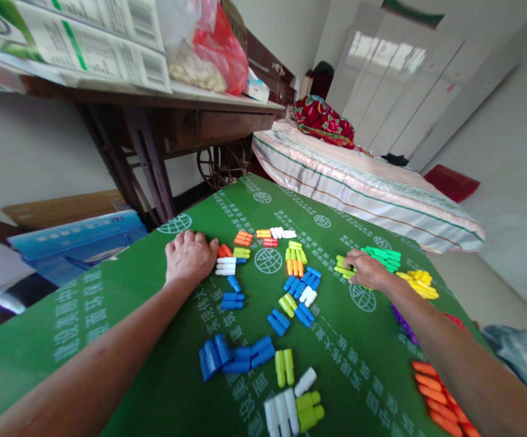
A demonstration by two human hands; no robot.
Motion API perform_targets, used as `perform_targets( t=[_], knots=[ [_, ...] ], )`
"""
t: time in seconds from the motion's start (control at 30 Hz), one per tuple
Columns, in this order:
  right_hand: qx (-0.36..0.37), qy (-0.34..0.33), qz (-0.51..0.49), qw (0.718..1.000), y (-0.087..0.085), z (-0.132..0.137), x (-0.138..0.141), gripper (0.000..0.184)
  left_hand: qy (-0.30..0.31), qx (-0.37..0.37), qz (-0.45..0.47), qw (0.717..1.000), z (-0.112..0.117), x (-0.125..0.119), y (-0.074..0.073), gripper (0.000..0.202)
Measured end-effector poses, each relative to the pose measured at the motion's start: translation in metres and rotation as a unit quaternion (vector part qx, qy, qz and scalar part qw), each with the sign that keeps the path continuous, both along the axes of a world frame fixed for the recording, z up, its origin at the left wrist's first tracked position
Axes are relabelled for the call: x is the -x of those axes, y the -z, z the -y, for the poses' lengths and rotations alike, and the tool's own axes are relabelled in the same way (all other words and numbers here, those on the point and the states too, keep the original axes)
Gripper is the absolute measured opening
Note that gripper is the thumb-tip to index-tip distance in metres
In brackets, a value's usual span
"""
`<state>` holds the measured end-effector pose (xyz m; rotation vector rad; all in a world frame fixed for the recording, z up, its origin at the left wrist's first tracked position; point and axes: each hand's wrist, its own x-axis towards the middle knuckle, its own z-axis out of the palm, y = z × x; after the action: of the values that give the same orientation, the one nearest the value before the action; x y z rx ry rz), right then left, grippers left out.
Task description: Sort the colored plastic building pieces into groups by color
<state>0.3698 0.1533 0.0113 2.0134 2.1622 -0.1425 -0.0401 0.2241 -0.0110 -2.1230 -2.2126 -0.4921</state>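
My left hand [191, 256] lies palm down on the green board [149, 352], its fingers beside orange-red cap-like plastic pieces [225, 250] and white pieces [225, 266]. At the right, my right hand [365, 269] has its fingers bent onto a small group of lime-green cap-like pieces [342, 267]; the fingertips look closed on one, partly hidden. Just beyond that hand lie bright green pieces [384, 258]. Between the hands, short blue pieces [297, 285], orange pieces [295, 267] and more lime pieces [296, 252] form a pattern. Nearer me are larger-looking blue pieces [236, 357] and white pieces [282, 413].
Yellow pieces [418, 284], purple pieces [404, 325] and orange pieces [440, 397] lie along the board's right side, partly behind my right forearm. A wooden sewing table [190, 130] with boxes [108, 42] and bags stands at the left. Beyond is a bed [358, 182].
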Motion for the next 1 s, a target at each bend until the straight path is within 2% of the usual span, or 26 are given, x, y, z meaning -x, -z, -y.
perform_targets(
  t=[0.27, 0.53, 0.77, 1.0],
  knots=[
    [-0.004, 0.006, -0.004, 1.000, -0.005, -0.002, 0.005, 0.030, -0.003, -0.007, -0.002, 1.000, -0.002, 0.002, 0.004, 0.056],
    [-0.034, -0.023, -0.058, 0.997, -0.018, -0.017, 0.069, 0.032, -0.004, 0.006, -0.006, 1.000, 0.000, 0.000, 0.000, 0.054],
    [-0.038, 0.045, -0.092, 0.994, -0.006, -0.056, 0.117, 0.032, -0.006, 0.010, -0.010, 1.000, 0.000, 0.000, 0.000, 0.056],
    [-0.019, 0.106, -0.118, 0.987, 0.006, -0.069, 0.119, 0.028, -0.007, 0.011, -0.003, 1.000, 0.001, 0.000, -0.001, 0.056]
  ],
)
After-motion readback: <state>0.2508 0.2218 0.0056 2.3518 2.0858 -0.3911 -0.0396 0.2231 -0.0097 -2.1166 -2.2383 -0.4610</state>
